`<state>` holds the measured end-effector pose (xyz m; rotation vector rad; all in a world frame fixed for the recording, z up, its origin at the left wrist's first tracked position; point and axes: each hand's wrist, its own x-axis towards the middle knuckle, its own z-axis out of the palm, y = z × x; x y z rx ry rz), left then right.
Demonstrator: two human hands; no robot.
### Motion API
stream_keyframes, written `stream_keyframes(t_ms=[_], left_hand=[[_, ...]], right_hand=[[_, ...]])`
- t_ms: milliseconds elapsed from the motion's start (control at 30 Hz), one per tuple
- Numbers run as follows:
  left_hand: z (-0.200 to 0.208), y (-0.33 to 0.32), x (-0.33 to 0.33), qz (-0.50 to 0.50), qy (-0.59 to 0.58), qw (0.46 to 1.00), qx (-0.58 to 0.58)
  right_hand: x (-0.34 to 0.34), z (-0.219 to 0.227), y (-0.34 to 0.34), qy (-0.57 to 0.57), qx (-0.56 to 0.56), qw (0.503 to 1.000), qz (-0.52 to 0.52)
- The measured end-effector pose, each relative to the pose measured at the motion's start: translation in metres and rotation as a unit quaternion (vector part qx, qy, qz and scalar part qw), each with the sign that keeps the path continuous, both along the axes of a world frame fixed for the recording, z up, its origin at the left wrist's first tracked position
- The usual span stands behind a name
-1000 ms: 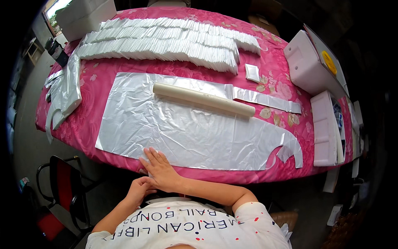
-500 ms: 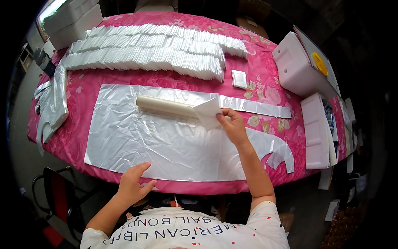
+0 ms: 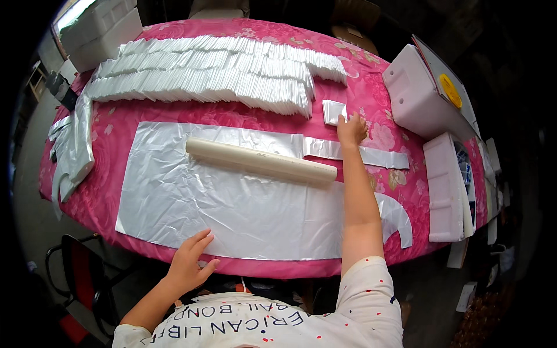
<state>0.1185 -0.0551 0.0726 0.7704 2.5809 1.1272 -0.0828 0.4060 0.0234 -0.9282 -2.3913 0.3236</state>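
A large silvery-white plastic sheet (image 3: pixel 232 226) lies wrinkled across the near part of the table. On it rests a long cream pipe (image 3: pixel 261 161), slanting slightly down to the right. My left hand (image 3: pixel 191 262) is open at the sheet's near edge, thumb apart from the fingers. My right hand (image 3: pixel 353 130) reaches far forward to a small pile of folded white packets (image 3: pixel 334 112). Its thumb and fingers are apart at the pile's right corner, with nothing visibly held. A narrow silvery strip (image 3: pixel 383 157) passes under my right forearm.
Long rows of folded white packets (image 3: pixel 203 81) stand at the back of the pink flowered tablecloth (image 3: pixel 255 119). Foam boxes (image 3: pixel 406 87) are at the right, another foam box (image 3: pixel 104 35) back left. Crumpled silvery film (image 3: pixel 78 151) and a dark bottle (image 3: pixel 61 90) lie left.
My right hand has moved forward and right from the pipe to the small pile, and the folded white piece is out of its grip. The pipe's right end is uncovered. My left hand barely moved.
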Motion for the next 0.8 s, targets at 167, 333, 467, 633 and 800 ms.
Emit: stream_keyframes(t_ms=[167,333,467,633,800], left_hand=[[-0.004,-0.002,-0.002,-0.018,0.011,1.0,0.008],[-0.011,0.021,-0.023,-0.074,0.029,0.997,0.02],[-0.02,0.063,-0.033,-0.078,0.087,0.993,-0.001],[-0.052,0.1,-0.031,-0.046,0.175,0.983,-0.013],[-0.048,0.111,-0.034,-0.089,0.185,0.978,-0.042]], right_hand=[[0.08,0.02,-0.066,0.018,-0.042,0.92,0.39],[0.178,0.033,-0.115,-0.14,-0.009,0.908,0.394],[0.234,0.032,-0.165,-0.1,-0.185,0.857,0.471],[0.277,0.005,-0.166,-0.138,-0.045,0.926,0.35],[0.299,-0.004,-0.08,-0.173,0.018,0.946,0.274]])
